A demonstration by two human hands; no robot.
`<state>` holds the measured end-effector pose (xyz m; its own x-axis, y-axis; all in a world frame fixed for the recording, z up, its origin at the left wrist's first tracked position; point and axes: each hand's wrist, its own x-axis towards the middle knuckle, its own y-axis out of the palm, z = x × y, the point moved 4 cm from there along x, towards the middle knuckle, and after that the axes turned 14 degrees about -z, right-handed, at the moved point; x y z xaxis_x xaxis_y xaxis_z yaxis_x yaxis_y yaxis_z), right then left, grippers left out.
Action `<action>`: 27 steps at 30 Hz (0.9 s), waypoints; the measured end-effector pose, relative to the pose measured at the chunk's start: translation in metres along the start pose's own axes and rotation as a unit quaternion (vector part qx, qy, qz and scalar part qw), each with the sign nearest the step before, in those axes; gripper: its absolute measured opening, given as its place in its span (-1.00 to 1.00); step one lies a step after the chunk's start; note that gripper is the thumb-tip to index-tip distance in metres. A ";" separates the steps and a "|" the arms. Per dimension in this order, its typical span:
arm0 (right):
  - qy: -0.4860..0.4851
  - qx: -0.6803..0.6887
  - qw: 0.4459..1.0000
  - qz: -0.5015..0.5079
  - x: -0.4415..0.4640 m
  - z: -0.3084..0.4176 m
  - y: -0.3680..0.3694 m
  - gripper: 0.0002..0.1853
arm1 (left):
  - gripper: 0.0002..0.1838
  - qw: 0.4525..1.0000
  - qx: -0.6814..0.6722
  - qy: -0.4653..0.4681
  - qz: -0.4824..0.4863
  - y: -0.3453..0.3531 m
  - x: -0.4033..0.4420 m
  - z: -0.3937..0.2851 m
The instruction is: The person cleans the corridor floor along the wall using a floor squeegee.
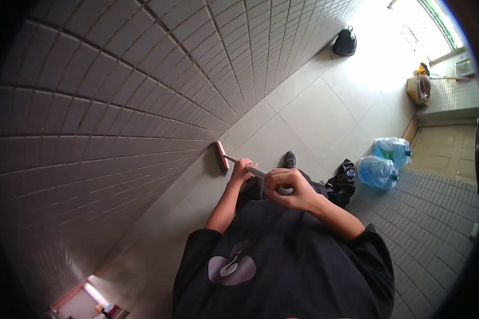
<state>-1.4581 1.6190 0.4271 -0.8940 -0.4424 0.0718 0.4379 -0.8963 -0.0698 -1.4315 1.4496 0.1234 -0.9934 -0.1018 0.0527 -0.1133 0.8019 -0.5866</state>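
Observation:
A long pale-handled broom (257, 172) slants down and to the left from my body. Its head (222, 155), pinkish red with a dark underside, is at the floor close to the foot of the tiled wall. My right hand (292, 187) is wrapped round the upper end of the handle, whose round grey end shows by my fingers. Lower on the same handle, my left hand (242, 170) is closed round it. A dark shoe (290, 159) of mine shows on the floor just beyond my hands.
A brown tiled wall (159, 80) rises on the left. At right stand two large water bottles in blue plastic (379, 172), beside a black plastic bag (342, 181). Farther off are a black backpack (345, 42), a basket-like bin (419, 90) and a cream door (442, 151).

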 end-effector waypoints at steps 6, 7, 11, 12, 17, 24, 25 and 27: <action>-0.015 0.005 1.000 -0.013 -0.004 0.004 -0.015 -0.90 | -0.63 0.999 0.017 -0.005 0.033 0.018 0.010 -0.009; -0.012 -0.001 1.000 -0.016 -0.006 0.006 -0.017 -0.90 | -0.64 0.999 0.021 0.008 0.044 0.021 0.010 -0.012; 0.006 -0.012 0.999 -0.040 -0.013 0.010 -0.029 -0.89 | -0.70 0.998 -0.009 0.042 0.051 0.032 0.016 -0.020; 0.019 -0.009 0.998 -0.058 -0.014 0.010 -0.035 -0.89 | -0.72 0.997 -0.027 0.054 0.051 0.035 0.018 -0.023; 0.019 0.063 0.990 -0.123 -0.028 0.017 -0.062 -0.85 | -0.81 0.996 -0.042 0.023 0.074 0.050 0.018 -0.040; 0.016 0.077 0.997 -0.013 -0.027 0.026 -0.043 -0.80 | -0.82 0.997 -0.049 0.015 0.062 0.028 -0.012 -0.041; 0.015 0.073 0.997 0.013 -0.026 0.026 -0.035 -0.78 | -0.83 0.997 -0.056 0.019 0.042 0.018 -0.020 -0.042; 0.014 0.074 0.996 0.049 -0.020 0.026 -0.020 -0.80 | -0.84 0.997 -0.068 0.028 0.000 -0.001 -0.037 -0.036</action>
<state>-1.4469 1.6453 0.4531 -0.8474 -0.5292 0.0432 0.5309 -0.8443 0.0730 -1.3952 1.4742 0.1513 -0.9925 -0.0717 0.0989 -0.1102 0.8750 -0.4714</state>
